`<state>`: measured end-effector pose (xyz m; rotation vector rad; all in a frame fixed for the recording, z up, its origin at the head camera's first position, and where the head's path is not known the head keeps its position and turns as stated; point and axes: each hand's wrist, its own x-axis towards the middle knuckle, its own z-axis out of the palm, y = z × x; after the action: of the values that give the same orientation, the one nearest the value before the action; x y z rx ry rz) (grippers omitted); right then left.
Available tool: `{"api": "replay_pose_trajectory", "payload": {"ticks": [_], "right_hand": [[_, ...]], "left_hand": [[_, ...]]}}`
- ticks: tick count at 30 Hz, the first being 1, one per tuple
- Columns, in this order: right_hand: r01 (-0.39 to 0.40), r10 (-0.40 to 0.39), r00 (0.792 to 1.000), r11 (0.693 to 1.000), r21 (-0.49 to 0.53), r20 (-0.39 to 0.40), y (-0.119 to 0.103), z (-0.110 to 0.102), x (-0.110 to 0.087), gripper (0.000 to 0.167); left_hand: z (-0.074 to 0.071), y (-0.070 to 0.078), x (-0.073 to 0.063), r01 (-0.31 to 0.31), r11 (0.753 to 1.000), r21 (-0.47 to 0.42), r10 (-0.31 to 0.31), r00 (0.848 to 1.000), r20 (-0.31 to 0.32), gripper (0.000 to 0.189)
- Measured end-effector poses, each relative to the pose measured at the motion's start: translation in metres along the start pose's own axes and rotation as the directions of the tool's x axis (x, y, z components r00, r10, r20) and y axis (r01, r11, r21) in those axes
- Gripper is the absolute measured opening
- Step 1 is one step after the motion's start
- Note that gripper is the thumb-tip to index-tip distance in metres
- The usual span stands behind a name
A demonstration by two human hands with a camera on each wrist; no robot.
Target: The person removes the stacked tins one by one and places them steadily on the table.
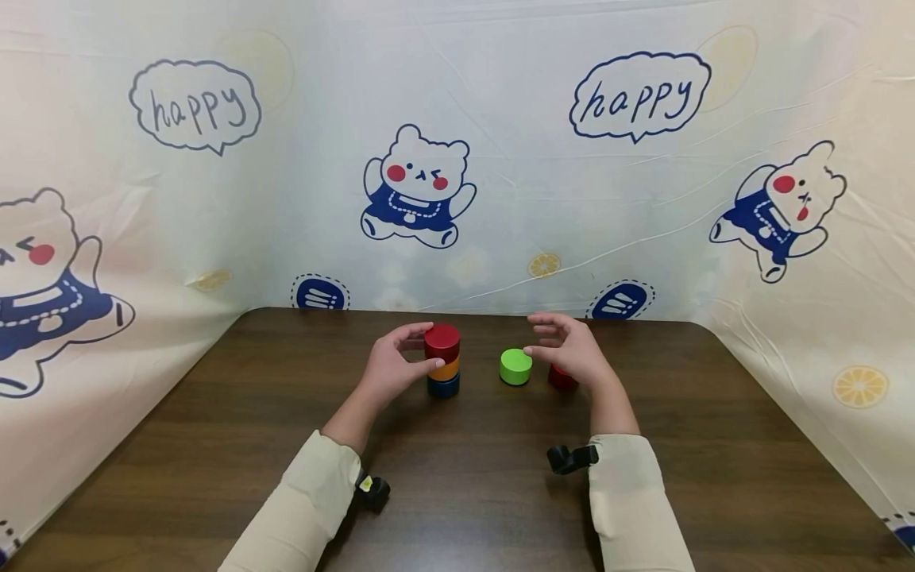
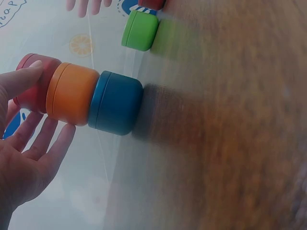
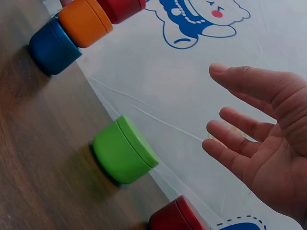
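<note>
A stack of three small lidded jars stands left of the table's middle: a blue jar [image 1: 444, 387] at the bottom, an orange jar [image 2: 74, 93] on it, a red jar [image 1: 442, 340] on top. My left hand [image 1: 389, 369] holds the red jar, thumb on its near side and fingers round the other, some fingertips by the orange one. To the right sits a green jar [image 1: 515, 369], and beside it a second red jar [image 3: 175, 216], partly hidden behind my right hand [image 1: 575, 353] in the head view. The right hand hovers above these two with fingers spread, holding nothing.
The dark wooden table [image 1: 493, 492] ends at a pale printed cloth [image 1: 515, 199] that hangs behind it and along both sides. Each wrist carries a small black camera mount, one [image 1: 373, 492] on the left and one [image 1: 572, 459] on the right.
</note>
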<state>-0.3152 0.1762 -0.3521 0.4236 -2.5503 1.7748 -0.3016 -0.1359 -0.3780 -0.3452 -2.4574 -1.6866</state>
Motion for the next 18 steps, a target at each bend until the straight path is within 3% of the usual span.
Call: {"api": "replay_pose_trajectory", "payload": {"ticks": [10, 18], "right_hand": [[0.043, -0.043, 0.999, 0.999, -0.023, 0.014, -0.005, 0.011, 0.002, 0.051], [0.058, -0.057, 0.998, 0.998, -0.018, 0.026, -0.010, 0.020, 0.004, 0.050]], "left_hand": [[0.001, 0.001, -0.001, -0.006, 1.000, 0.011, 0.006, 1.000, -0.008, 0.061], [0.000, -0.001, 0.000, 0.031, 0.999, 0.009, -0.031, 0.999, 0.005, 0.065]]}}
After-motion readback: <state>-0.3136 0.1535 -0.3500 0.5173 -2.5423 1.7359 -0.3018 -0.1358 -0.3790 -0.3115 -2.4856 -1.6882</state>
